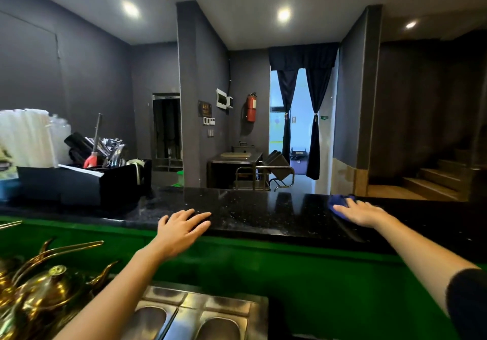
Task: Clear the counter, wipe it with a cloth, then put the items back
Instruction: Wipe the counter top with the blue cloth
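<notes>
Right hand (362, 214) flat, fingers straight, pressing blue cloth (338, 202) onto black counter (250, 213). Unwiped stretch runs lengthwise leftward from it. Left hand (181, 227) open, resting at near edge.

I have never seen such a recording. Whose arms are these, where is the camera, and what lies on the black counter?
There is no machine here. A person wears one wide-angle camera on the head, so you look forward and down along their two bare arms. The left hand rests flat on the near edge of the black speckled stone counter. The right hand presses a blue cloth flat on that counter, farther right; its fingers lie straight, not curled round it. At the counter's left end stands a black box holding white straws. Below, nearer the person, are shiny brass teapots and steel trays.
</notes>
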A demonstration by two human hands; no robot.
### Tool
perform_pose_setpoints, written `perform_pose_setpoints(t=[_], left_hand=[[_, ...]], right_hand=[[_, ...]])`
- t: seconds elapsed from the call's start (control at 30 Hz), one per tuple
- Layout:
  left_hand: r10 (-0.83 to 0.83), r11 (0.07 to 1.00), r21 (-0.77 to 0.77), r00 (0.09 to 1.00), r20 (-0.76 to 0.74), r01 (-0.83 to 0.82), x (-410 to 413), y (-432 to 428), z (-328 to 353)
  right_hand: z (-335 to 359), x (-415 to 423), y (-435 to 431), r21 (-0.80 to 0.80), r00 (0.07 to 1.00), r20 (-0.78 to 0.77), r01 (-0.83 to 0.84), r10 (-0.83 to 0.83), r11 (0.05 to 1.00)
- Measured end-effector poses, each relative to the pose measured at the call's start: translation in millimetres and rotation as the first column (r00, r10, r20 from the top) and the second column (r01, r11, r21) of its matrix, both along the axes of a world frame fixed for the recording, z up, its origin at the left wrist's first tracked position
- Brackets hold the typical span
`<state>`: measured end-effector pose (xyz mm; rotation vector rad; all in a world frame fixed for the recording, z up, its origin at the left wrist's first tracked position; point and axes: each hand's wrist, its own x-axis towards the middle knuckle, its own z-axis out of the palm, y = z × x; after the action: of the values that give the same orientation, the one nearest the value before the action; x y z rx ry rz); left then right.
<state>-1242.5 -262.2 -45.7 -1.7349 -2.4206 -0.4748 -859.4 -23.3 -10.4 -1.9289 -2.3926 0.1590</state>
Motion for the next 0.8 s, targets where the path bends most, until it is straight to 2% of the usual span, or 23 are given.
perform_pose_setpoints(t=[0.13, 0.23, 0.37, 0.53, 0.67, 0.8], left_hand=[[-0.004, 0.994, 0.105, 1.000, -0.017, 0.006, 4.1, 0.8, -7.1], [0.000, 0.985, 0.173, 0.999, -0.048, 0.009, -1.5, 3.6, -11.7], [-0.020, 0.972, 0.231, 0.997, -0.073, 0.036, -7.6, 10.1, -18.0], [-0.019, 0.968, 0.246, 0.996, -0.086, 0.040, -9.4, 11.9, -17.7], [-0.055, 0.971, 0.231, 0.997, -0.049, 0.065, -12.6, 8.8, -13.5], [-0.063, 0.978, 0.195, 0.997, -0.041, 0.070, -12.4, 4.4, -10.7]], right_hand=[[3.6, -32.8, 4.6, -0.007, 0.994, 0.013, 0.112, -0.112, 0.994], [6.5, -87.1, 20.1, 0.017, 0.996, 0.046, 0.081, -0.082, 0.997], [8.6, -201.8, 23.7, -0.027, 0.991, 0.055, -0.123, 0.124, 0.992], [7.2, -320.9, -27.2, -0.031, 0.906, 0.011, -0.422, 0.423, 0.906], [6.3, -321.4, -42.8, -0.041, 0.845, 0.010, -0.535, 0.535, 0.844], [5.9, -257.2, -22.3, -0.036, 0.842, -0.006, -0.539, 0.540, 0.841]])
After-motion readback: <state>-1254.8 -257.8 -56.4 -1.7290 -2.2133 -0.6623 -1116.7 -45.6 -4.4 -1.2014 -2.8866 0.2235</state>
